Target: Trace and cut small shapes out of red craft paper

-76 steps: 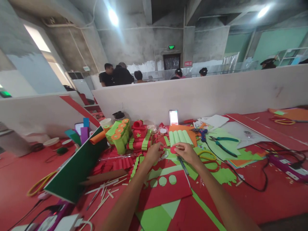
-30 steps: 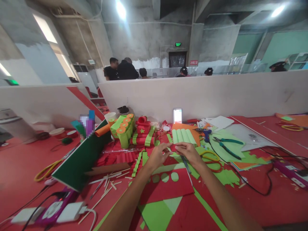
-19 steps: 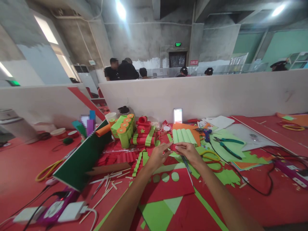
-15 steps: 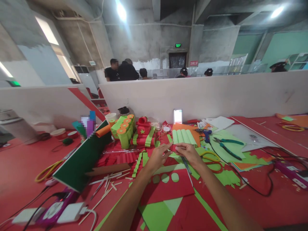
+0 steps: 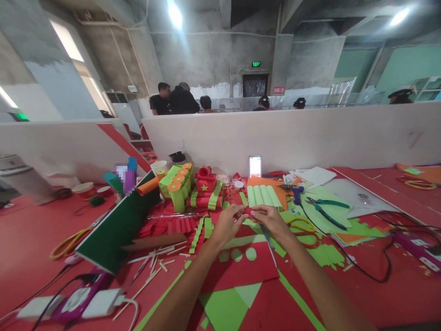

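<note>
My left hand (image 5: 230, 224) and my right hand (image 5: 269, 219) meet over the middle of the table. Between their fingertips is a small red paper piece (image 5: 247, 211), mostly covered by the fingers, so its exact shape is hard to make out. Just beyond the right hand lie light green paper rolls (image 5: 264, 196) side by side on an orange sheet (image 5: 283, 195). Below the hands is a red sheet (image 5: 241, 271) with several pale green circles along its upper part. A grey blade-like tool (image 5: 267, 236) rests under the right hand.
Yellow-handled scissors (image 5: 301, 225), green-handled pliers (image 5: 327, 211) and a blue glue gun (image 5: 296, 195) lie to the right. Red and green paper models (image 5: 206, 193) stand at the back left, near a dark green board (image 5: 113, 234). A lit phone (image 5: 255, 166) leans on the partition.
The fingers of my left hand have shifted slightly around the small red piece. Both hands stay in nearly the same place; the rest of the table looks the same.
</note>
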